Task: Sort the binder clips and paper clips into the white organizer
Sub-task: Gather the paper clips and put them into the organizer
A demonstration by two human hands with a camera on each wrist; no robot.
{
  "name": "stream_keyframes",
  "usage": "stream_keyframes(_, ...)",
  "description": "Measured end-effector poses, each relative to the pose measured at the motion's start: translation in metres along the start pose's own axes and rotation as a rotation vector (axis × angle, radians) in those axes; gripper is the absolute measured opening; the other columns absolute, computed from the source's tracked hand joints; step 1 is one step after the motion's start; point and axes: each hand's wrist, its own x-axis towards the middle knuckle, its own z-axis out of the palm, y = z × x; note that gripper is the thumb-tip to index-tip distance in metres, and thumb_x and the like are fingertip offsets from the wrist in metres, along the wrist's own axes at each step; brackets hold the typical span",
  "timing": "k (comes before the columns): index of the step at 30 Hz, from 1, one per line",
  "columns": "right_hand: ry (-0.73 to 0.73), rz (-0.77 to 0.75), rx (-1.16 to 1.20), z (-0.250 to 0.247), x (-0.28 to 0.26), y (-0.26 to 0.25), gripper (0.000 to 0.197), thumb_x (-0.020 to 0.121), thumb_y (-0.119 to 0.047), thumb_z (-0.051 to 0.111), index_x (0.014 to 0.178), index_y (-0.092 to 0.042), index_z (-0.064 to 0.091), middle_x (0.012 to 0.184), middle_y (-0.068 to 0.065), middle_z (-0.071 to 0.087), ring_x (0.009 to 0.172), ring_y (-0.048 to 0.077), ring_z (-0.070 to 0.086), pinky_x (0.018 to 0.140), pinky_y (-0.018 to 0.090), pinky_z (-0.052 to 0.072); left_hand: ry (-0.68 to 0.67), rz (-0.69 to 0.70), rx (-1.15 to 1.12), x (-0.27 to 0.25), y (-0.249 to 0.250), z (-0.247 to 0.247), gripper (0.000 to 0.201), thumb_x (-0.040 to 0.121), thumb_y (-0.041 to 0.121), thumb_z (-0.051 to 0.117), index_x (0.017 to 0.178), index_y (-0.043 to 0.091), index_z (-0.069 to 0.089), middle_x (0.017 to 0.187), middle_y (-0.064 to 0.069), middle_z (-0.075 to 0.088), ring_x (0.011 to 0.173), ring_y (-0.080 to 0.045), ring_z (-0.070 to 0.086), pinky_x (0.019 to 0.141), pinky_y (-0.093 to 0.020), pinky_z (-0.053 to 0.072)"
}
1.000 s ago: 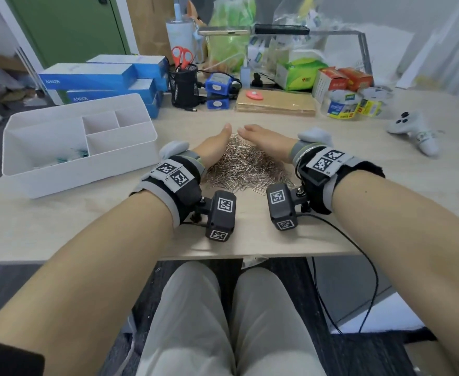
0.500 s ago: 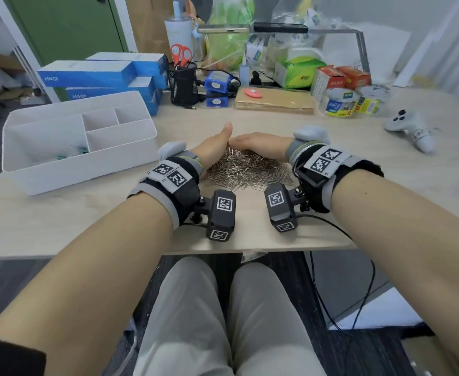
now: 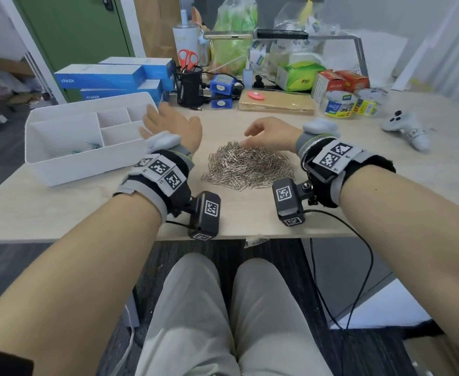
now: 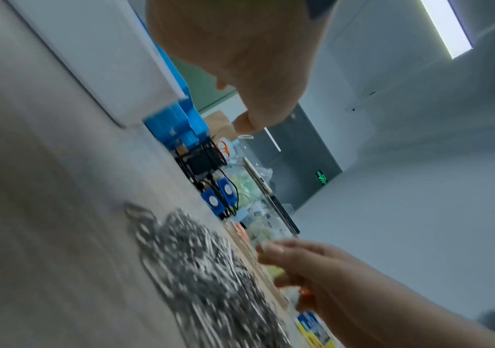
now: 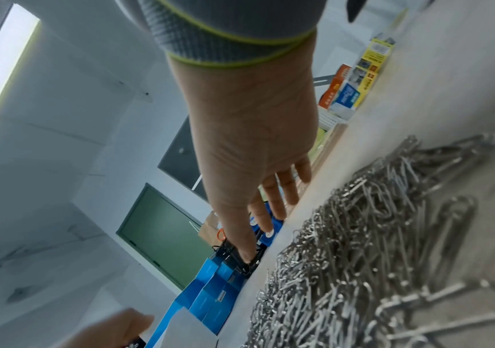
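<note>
A pale wood-grain table (image 3: 60, 213) stands before a green door (image 3: 71, 31). The paper clips (image 3: 250, 166) lie heaped at its centre, between the hands. The left hand (image 3: 172, 126), fingers spread, hovers by the white organizer (image 3: 68, 164) at left; the right hand (image 3: 270, 134), fingers loosely extended, touches the heap's far edge. Blue boxes (image 3: 101, 77) behind the organizer read "ANKER".

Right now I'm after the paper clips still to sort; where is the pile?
In the head view the paper clips lie heaped on the table near its front edge, between both wrists, right of the white organizer and just below the right hand.
</note>
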Motion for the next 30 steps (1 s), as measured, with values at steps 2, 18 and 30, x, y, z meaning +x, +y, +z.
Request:
stream_keyframes(2,0.003,0.017,-0.073,-0.003,0.0,-0.002,0.052,0.078,-0.041,0.072,0.118,-0.01,0.061,0.109,0.002,0.059,0.094,0.014,0.056,0.077,0.022,0.041,-0.078,-0.095,0.052,0.008,-0.01,-0.004,0.065,0.091,0.037,0.043,0.145,0.004,0.028,0.155,-0.019,0.022,0.144,-0.035,0.021,0.119,-0.048,0.015)
stream_keyframes(18,-0.08,0.151,-0.257,-0.011,-0.001,0.002,0.063,0.076,-0.053,0.069,0.116,-0.005,0.064,0.097,0.011,0.064,0.081,0.02,0.055,0.055,0.024,0.041,-0.501,0.146,0.001,-0.005,0.033,0.001,0.038,0.097,0.01,0.037,0.127,-0.01,0.05,0.135,-0.025,0.05,0.123,-0.035,0.049,0.086,-0.033,0.038)
stream_keyframes(30,-0.158,0.192,-0.362,-0.02,-0.009,-0.009,0.085,0.068,-0.067,0.067,0.126,-0.006,0.054,0.111,0.012,0.067,0.099,0.025,0.067,0.063,0.025,0.051,-0.301,0.275,-0.067,0.0,0.03,0.004,0.042,0.086,0.017,0.054,0.127,0.008,0.055,0.131,-0.011,0.057,0.117,-0.028,0.054,0.095,-0.031,0.041)
